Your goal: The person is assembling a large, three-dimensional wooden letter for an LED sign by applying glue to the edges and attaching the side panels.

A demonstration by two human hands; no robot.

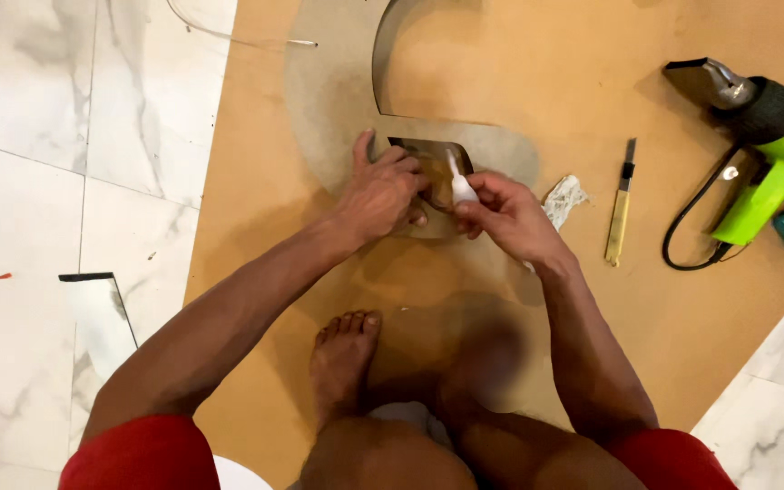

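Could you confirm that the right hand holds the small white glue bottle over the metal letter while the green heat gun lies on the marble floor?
Not quite: in the head view the green heat gun lies on the brown board, not the marble. The right hand holds the white glue bottle over the metal letter.

- Both arms are bare all the way up, no watch, no bands, no gloves on the left hand (383, 192) or the right hand (505, 216)
- Short red sleeves (142, 454) show at both shoulders, plain, no print that I can see
- Barefoot, one foot (342, 358) out front, toes clearly visible
- Bare knees and lower legs at the bottom edge
- A bit of white cloth (406, 416) peeks out between the legs, can't tell what it is
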